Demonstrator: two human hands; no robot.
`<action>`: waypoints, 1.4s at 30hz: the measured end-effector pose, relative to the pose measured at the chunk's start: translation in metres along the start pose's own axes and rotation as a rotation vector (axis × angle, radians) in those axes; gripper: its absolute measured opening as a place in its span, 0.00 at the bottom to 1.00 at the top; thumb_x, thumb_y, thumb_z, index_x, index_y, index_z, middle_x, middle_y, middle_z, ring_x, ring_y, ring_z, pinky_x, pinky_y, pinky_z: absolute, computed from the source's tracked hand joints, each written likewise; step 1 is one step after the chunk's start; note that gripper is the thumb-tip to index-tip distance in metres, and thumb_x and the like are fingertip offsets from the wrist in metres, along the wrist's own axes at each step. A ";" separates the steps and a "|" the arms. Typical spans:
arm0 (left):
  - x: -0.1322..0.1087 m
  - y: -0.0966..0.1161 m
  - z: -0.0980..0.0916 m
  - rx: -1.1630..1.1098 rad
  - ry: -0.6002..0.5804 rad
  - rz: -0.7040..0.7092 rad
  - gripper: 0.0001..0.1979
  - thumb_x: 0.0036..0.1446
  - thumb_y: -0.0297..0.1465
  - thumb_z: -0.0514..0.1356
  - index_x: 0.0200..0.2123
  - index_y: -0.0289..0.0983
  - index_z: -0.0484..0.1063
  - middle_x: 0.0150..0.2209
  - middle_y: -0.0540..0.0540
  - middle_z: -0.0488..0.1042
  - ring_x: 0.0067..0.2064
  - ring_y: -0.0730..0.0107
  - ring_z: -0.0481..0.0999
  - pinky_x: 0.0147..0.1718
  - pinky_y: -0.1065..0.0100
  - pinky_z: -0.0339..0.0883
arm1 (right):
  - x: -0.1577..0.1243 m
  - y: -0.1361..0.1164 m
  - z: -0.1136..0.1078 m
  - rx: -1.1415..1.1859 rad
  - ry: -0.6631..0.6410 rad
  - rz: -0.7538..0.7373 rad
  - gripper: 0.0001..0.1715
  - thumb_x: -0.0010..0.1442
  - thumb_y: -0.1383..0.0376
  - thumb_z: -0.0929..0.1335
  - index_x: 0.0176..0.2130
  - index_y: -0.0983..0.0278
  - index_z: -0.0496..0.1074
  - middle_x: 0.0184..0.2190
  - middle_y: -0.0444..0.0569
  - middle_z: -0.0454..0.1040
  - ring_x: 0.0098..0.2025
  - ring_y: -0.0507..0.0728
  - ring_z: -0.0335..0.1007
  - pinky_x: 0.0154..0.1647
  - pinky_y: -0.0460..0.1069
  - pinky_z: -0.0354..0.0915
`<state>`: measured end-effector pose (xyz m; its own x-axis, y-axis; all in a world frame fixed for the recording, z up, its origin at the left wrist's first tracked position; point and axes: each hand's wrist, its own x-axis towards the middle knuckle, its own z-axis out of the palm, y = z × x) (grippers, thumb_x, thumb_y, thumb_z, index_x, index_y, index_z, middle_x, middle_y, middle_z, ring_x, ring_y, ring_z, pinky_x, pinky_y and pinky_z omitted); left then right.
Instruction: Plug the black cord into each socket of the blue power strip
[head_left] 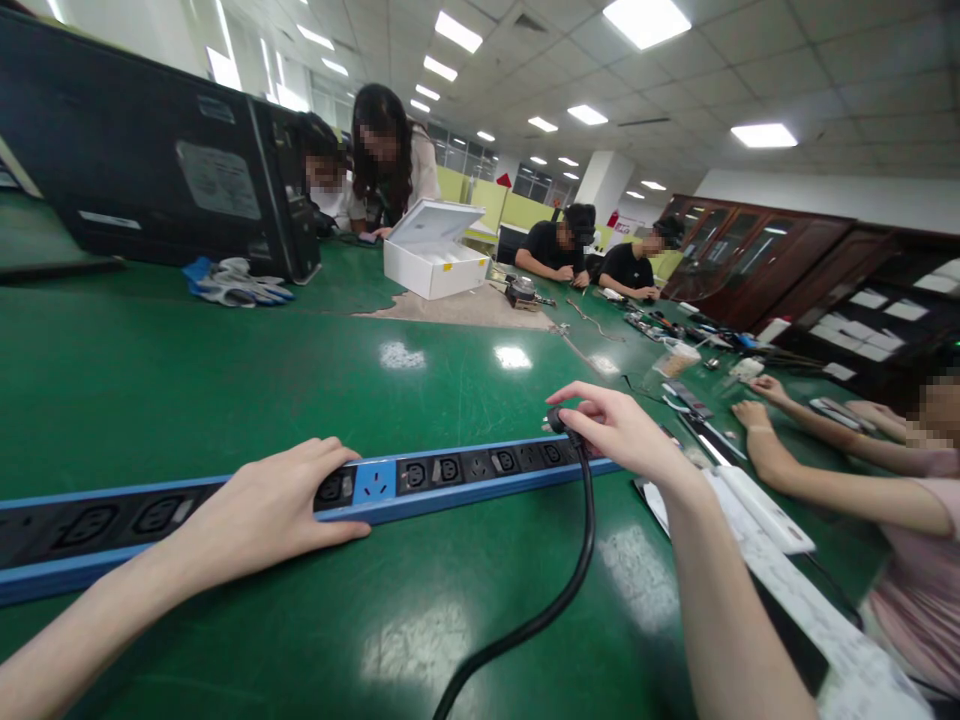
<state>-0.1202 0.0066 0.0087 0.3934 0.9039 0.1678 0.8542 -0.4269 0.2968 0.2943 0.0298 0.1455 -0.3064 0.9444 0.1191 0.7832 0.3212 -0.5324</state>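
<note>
A long blue power strip (465,490) with black socket modules and one blue socket (373,483) lies across the green table. My left hand (289,495) is wrapped over the strip just left of the blue socket, thumb on the near edge and fingers on the far one. Above the strip's right part, my right hand (604,425) pinches a black plug (556,420) whose metal pins point left, outside any socket. From the plug a thick black cable (583,540) hangs down and curves toward the table's near side. My right hand hides part of the plug.
A black computer case (165,150) lies at the back left, with work gloves (236,282) before it. Behind the strip stands an open white box (435,262). Papers and a white device (765,510) lie at right, near a co-worker's arm (817,480). Other people sit farther back.
</note>
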 end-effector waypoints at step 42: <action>0.000 0.002 -0.003 -0.044 0.019 -0.004 0.32 0.47 0.59 0.64 0.49 0.47 0.74 0.43 0.44 0.77 0.44 0.53 0.77 0.38 0.60 0.67 | 0.014 0.013 0.031 -0.395 0.038 0.200 0.19 0.69 0.51 0.61 0.37 0.61 0.70 0.20 0.47 0.75 0.24 0.57 0.73 0.33 0.48 0.61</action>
<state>-0.1192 0.0055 0.0121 0.3831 0.9052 0.1838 0.8397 -0.4242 0.3390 0.2836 0.0450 0.1144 -0.1135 0.9902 0.0812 0.9740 0.1270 -0.1877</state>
